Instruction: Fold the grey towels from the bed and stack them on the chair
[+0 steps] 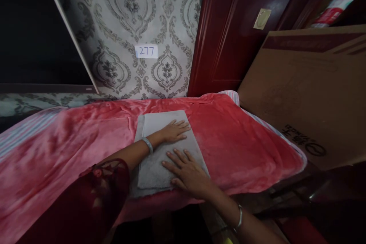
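A folded grey towel [160,122] lies lengthwise on a red plush blanket [85,137] spread over a table. My left hand [175,130] rests flat on the far half of the towel, fingers stretched out to the right. Flat on the near right corner of the towel lies my right hand [187,173], its fingers spread and pointing left and away. Neither hand holds anything. Each wrist wears a bangle. A dark red patterned sleeve covers my left upper arm.
A large cardboard box [309,95] stands against the blanket's right edge. Behind are patterned wallpaper with a paper label "277" [146,51], a dark red door [237,26] and a dark screen [34,30] at the left. A striped sheet shows under the blanket's edges.
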`<state>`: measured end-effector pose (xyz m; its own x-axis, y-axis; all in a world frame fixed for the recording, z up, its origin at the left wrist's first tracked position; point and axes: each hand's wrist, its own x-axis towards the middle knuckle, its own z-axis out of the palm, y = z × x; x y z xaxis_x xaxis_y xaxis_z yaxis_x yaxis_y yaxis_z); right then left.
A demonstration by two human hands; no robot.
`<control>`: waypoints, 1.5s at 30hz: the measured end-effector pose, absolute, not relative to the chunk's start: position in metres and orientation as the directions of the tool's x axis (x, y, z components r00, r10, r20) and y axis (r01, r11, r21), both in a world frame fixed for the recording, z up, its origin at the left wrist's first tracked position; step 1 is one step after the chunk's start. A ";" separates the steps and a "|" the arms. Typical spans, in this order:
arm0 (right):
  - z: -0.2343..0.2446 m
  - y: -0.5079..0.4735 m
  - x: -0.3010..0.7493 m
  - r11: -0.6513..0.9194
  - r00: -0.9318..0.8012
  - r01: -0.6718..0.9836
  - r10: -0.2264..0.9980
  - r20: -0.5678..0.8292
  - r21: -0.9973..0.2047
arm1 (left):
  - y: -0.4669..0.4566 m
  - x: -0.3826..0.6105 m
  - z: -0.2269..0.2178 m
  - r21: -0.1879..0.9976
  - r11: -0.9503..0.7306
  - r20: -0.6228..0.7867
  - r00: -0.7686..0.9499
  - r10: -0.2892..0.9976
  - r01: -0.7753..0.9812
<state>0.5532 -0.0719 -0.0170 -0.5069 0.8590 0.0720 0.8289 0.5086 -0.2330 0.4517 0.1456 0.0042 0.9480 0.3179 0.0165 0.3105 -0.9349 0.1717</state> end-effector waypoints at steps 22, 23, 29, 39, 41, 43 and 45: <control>-0.022 -0.075 0.555 0.508 -0.493 0.842 0.861 0.124 -0.181 | 0.184 0.456 0.010 0.116 -0.694 -0.014 0.700 0.714 0.711; -0.022 -0.076 0.555 0.508 -0.492 0.844 0.861 0.126 -0.172 | 0.179 0.452 0.013 0.125 -0.691 -0.041 0.700 0.713 0.712; -0.021 -0.076 0.560 0.520 -0.504 0.831 0.854 0.129 -0.196 | 0.140 0.393 0.022 0.236 -0.741 -0.126 0.776 0.617 0.628; 0.000 -0.044 0.499 0.676 -0.645 0.696 0.737 0.201 -0.245 | 0.107 0.347 0.010 0.379 -0.769 -0.015 0.835 0.551 0.515; -0.008 -0.043 0.488 0.682 -0.657 0.706 0.732 0.182 -0.193 | 0.107 0.347 0.002 0.289 -0.808 0.014 0.842 0.540 0.513; -0.014 -0.044 0.485 0.680 -0.660 0.713 0.733 0.165 -0.172 | 0.113 0.347 -0.004 0.205 -0.804 0.047 0.815 0.577 0.557; -0.016 -0.045 0.487 0.684 -0.668 0.708 0.730 0.146 -0.178 | 0.124 0.349 -0.004 0.164 -0.752 0.052 0.756 0.653 0.638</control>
